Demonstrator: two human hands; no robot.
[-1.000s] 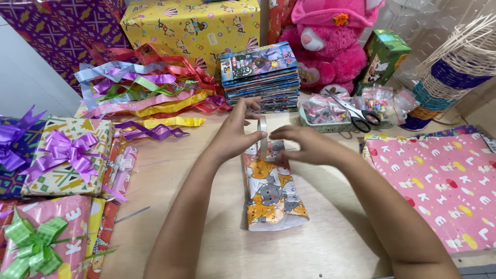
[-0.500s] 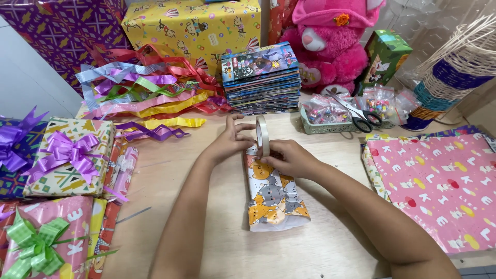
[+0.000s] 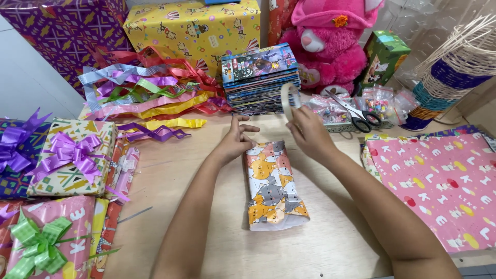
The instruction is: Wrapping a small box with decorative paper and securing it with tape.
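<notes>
- two hands are working at the far end of one small parcel [image 3: 273, 186], and that's the end everything is hanging on.
- the parcel is lying flat on the wooden table [image 3: 170, 175], long axis running away from the person, near end pointing back between the forearms.
- left hand [image 3: 235, 143] is sitting with fingers spread, fingertips pressing down on the parcel's top left corner.
- right hand [image 3: 308, 133] is pinching a roll of clear tape [image 3: 290, 99], holding it upright just above and beyond the parcel's top right corner, so it's the hand nearer the tape job.
- the wrap is looking glossy, covered in cartoon cats in orange, grey and white; the near end is looking unsealed, with a pale flap showing.
</notes>
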